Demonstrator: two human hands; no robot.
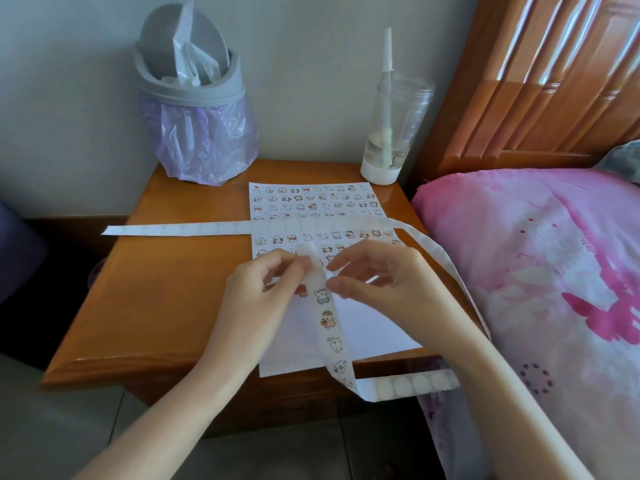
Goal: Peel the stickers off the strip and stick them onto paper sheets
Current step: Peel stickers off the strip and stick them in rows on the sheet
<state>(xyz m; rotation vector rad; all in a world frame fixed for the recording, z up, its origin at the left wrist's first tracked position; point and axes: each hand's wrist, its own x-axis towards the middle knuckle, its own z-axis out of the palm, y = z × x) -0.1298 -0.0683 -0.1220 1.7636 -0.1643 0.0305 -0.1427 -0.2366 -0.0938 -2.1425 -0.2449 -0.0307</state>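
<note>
A white paper sheet [374, 327] lies on the wooden bedside table [156, 289], its far half covered in rows of small cartoon stickers. A long white sticker strip [332, 327] runs up from the table's front edge to my hands, carrying several bear stickers. Its emptied part [180, 229] lies across the sheet and loops down the right side. My left hand [263, 289] pinches the strip near its top. My right hand [374, 275] sits beside it, thumb and forefinger at the strip's edge; whether they hold a sticker is hidden.
A grey bin with a purple liner [194, 109] stands at the table's back left. A clear bottle with a straw [391, 126] stands at the back right. A pink bed cover [540, 271] and wooden headboard [540, 74] border the table on the right.
</note>
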